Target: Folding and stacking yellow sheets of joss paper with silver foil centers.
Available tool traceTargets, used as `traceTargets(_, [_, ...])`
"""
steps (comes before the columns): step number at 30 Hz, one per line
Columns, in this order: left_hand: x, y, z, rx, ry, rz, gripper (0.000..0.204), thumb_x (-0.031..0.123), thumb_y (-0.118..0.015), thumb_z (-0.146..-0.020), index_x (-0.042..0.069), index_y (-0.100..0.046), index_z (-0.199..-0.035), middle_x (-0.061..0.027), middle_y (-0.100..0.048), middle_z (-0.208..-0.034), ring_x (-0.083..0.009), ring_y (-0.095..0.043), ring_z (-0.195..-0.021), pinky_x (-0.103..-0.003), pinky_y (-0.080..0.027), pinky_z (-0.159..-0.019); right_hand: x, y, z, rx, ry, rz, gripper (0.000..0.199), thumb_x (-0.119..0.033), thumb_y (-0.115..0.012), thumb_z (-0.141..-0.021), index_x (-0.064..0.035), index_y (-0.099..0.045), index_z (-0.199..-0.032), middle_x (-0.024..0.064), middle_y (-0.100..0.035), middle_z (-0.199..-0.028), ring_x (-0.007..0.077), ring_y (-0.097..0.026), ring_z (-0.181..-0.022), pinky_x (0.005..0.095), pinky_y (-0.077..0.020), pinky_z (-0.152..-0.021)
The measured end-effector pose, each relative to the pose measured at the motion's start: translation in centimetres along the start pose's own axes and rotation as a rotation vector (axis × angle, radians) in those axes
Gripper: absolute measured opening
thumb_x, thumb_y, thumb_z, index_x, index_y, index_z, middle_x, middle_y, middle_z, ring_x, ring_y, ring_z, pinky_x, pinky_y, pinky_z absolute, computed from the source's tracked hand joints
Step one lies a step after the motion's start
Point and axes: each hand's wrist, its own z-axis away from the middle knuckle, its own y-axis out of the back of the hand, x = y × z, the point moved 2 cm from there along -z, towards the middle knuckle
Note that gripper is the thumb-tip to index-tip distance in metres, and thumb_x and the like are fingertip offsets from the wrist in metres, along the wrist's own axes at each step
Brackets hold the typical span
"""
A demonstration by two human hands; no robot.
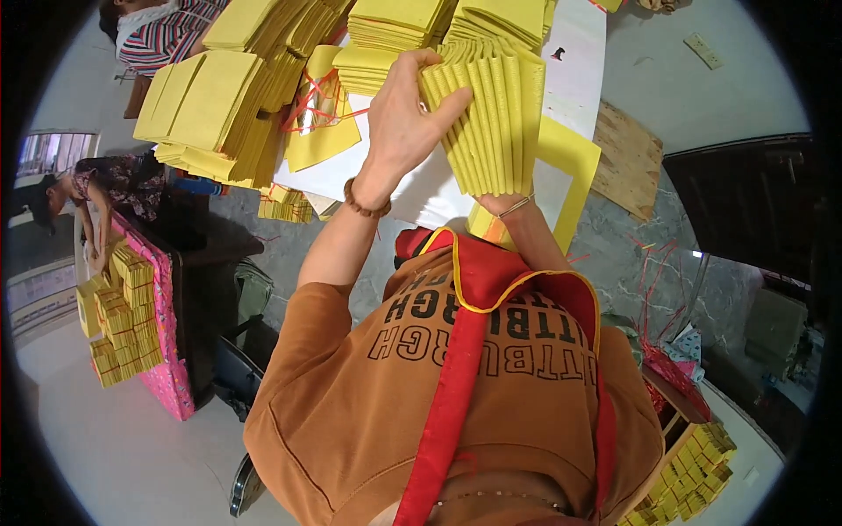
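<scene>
A fanned bundle of thick yellow folded papers is held up over the table, its rounded folds facing me. My left hand grips its left side, with the thumb across the folds and the fingers at the upper back edge. My right hand goes under the bundle from below. Only its wrist with a thin bracelet shows, and its fingers are hidden. Beyond the bundle stand more stacks of yellow folded papers. Red ties lie over a loose yellow sheet left of my left hand.
Tall yellow stacks crowd the left side of the white table. Another person bends over tied yellow bundles on a pink-covered table at far left. A plywood board lies right, and red strings hang lower right.
</scene>
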Motion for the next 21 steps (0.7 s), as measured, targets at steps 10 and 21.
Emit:
traceTargets(10, [1.2,-0.3,-1.2,-0.018,-0.053,-0.081,0.047,0.029,-0.069,-0.072,0.002,-0.05,-0.104,-0.0075,-0.058,-0.076,-0.0131,-0.05,-0.061,-0.026,-0.041,-0.056,-0.7,-1.4,0.0,-0.041,-0.017,-0.099,0.047,-0.044,-0.035,-0.091,-0.0122,-0.047,-0.124,0.0073,-0.051,-0.125,0.0244,-0.051,-0.112,0.0415,-0.0409,-0.095])
traceTargets(21, [1.7,-2.8,-3.2,-0.436,0.06,0.666,0.058,0.018,-0.057,-0.079,0.003,-0.032,-0.129,-0.0072,-0.043,-0.117,-0.0156,-0.044,-0.1,-0.027,-0.038,-0.084,-9.5,-2.8,2.8,-0.013,0.436,0.342,0.048,-0.028,-0.055,-0.086,-0.0044,-0.042,-0.125,0.0084,-0.053,-0.118,0.0219,-0.054,-0.106,0.0376,-0.0455,-0.088])
